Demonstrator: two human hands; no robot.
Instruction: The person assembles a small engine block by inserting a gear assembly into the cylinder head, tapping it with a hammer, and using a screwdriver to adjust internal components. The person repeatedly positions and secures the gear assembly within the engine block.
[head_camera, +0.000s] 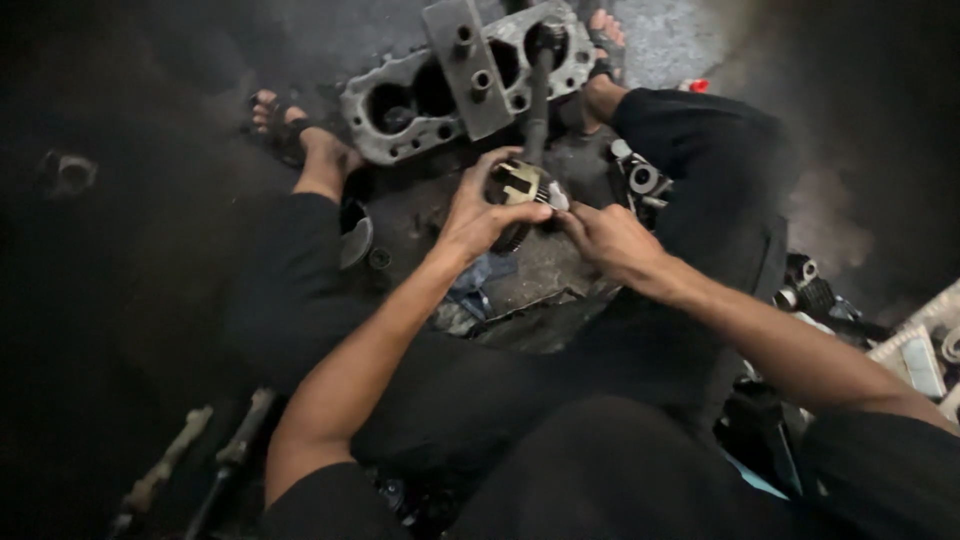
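Both hands on a greasy metal part, mid-floor.

Our left hand grips the toothed round part on its shaft; our right hand pinches its right edge. Looks heavy, stiff, oily, so we'd grab the rim. Cylinder head lies beyond.

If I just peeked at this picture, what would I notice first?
First, the two hands in the middle: the left hand grips a round toothed metal part on a dark shaft, and the right hand pinches at its edge. Just above, on the floor between the person's sandalled feet, lies a big grey metal engine block with round holes. Long tools lie at the lower left in the dark.
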